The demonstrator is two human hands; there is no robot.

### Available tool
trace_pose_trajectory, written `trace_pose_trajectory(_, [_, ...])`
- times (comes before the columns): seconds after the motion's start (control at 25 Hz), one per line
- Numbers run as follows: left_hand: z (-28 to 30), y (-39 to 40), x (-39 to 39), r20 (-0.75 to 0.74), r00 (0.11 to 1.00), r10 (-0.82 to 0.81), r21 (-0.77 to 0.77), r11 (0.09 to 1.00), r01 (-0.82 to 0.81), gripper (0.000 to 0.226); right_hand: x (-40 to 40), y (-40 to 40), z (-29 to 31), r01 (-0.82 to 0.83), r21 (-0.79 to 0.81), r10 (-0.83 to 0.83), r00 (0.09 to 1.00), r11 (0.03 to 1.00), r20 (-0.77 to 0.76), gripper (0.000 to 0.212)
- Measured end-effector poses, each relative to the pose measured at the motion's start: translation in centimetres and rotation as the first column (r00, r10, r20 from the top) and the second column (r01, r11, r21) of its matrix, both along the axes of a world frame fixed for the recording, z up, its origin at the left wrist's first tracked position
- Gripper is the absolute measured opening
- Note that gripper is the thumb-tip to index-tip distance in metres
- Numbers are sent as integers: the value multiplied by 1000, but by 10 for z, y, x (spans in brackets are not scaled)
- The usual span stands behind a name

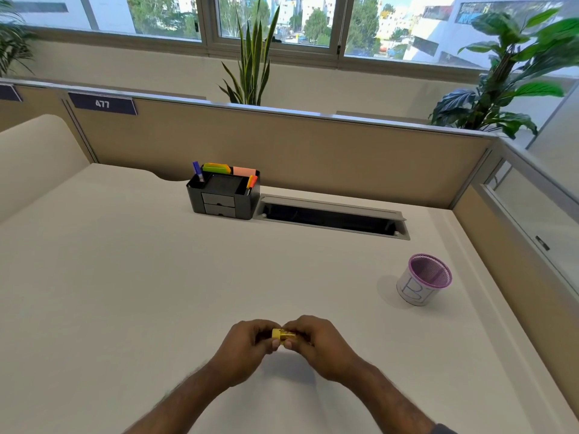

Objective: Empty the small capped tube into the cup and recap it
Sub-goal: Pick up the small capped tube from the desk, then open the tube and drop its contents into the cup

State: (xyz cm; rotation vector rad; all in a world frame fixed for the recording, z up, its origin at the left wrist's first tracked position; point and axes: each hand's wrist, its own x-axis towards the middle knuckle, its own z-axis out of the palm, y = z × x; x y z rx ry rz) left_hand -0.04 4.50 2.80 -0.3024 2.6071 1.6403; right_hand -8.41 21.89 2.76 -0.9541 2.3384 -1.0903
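Observation:
A small yellow tube (283,335) lies sideways between my two hands, low over the white desk near its front. My left hand (244,349) pinches the yellow cap end on the left. My right hand (316,343) wraps the tube's body, hiding most of it. Whether the cap is seated or loose I cannot tell. The cup (425,279), a purple mesh holder with a white paper wrap marked in pen, stands upright far to the right of my hands.
A black desk organiser (223,195) with pens and sticky notes stands at the back centre. Beside it is an open grey cable slot (332,216). Beige partition walls (282,142) close the desk at the back and right.

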Motion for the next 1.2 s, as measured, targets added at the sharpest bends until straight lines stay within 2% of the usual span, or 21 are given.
trace_pose_trajectory(0.12, [-3,4,-4,-36,982,186,27,982,-186,18,5,3,-3,129,-29,-131,988,991,-81,18])
trace_pose_trajectory(0.2, [-4,5,-5,-35,966,257,73,965,-254,23,6,8,-5,183,-61,-186,981,981,-60,19])
trace_pose_trajectory(0.32, [-5,8,-6,7,975,224,253,942,-218,28,5,16,-9,236,-112,-230,971,965,57,23])
trace_pose_trajectory(0.4, [-7,13,-8,22,982,190,259,947,-189,32,4,20,-9,296,-143,-273,948,944,161,22])
trace_pose_trajectory(0.6, [-16,18,-22,-12,968,251,94,964,-249,23,3,29,-13,388,-211,-318,899,897,300,19])
trace_pose_trajectory(0.72, [-30,10,-31,-78,955,285,-134,946,-293,21,2,31,-17,420,-233,-326,876,877,355,19])
trace_pose_trajectory(0.84, [-46,0,-36,-98,946,308,-374,870,-322,20,0,31,-19,450,-242,-338,857,860,390,19])
trace_pose_trajectory(1.08, [-55,-4,-38,-125,934,335,-468,810,-354,23,-3,33,-24,459,-247,-345,852,853,394,19])
trace_pose_trajectory(1.2, [-60,-4,-35,-117,948,295,-518,796,-312,38,-3,34,-26,464,-239,-352,849,853,394,19])
